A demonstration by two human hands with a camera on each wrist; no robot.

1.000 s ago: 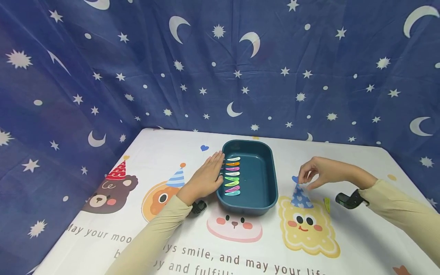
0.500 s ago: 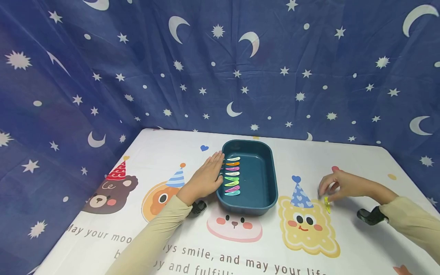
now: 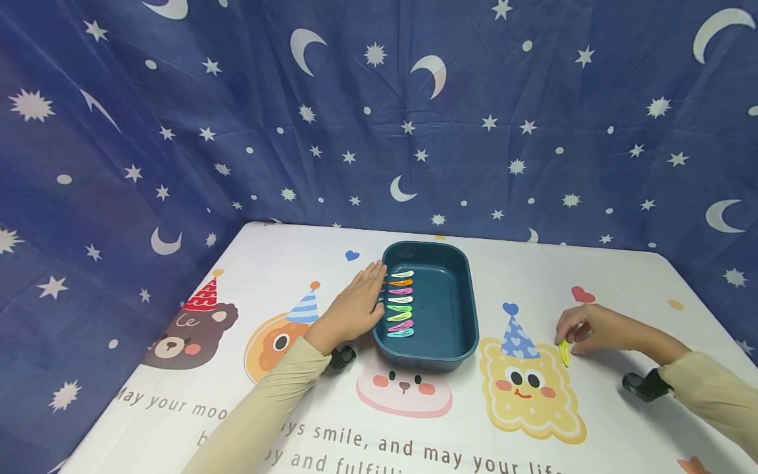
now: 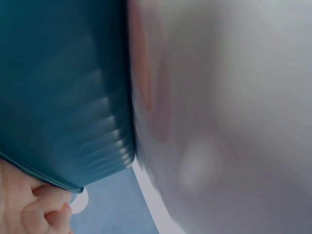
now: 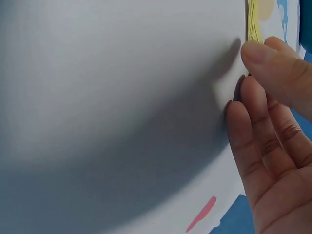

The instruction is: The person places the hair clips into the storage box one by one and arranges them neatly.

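My left hand (image 3: 352, 303) rests on the left rim of a dark teal plastic bin (image 3: 441, 309), its fingers extended along the edge. In the left wrist view its fingertips (image 4: 51, 202) lie against the rim. Several snap hair clips, white, orange, pink, green and blue, line up in a column down the bin's left side, among them an orange hair clip (image 3: 401, 282) and a blue hair clip (image 3: 401, 333). To the right of the bin, my right hand (image 3: 598, 327) pinches the upper end of a yellow hair clip (image 3: 564, 355) at the tabletop. The right wrist view shows the thumb (image 5: 278, 70) over this clip.
A white cloth (image 3: 503, 270) printed with cartoon faces and lettering covers the table. Behind it hangs a blue curtain (image 3: 355, 131) with moons and stars. Black straps with small devices sit at both wrists, such as the right wrist device (image 3: 642, 386).
My right hand has moved right and toward me, from above the printed party hat to the yellow hair clip, and now pinches it. The left hand and the bin have stayed still.
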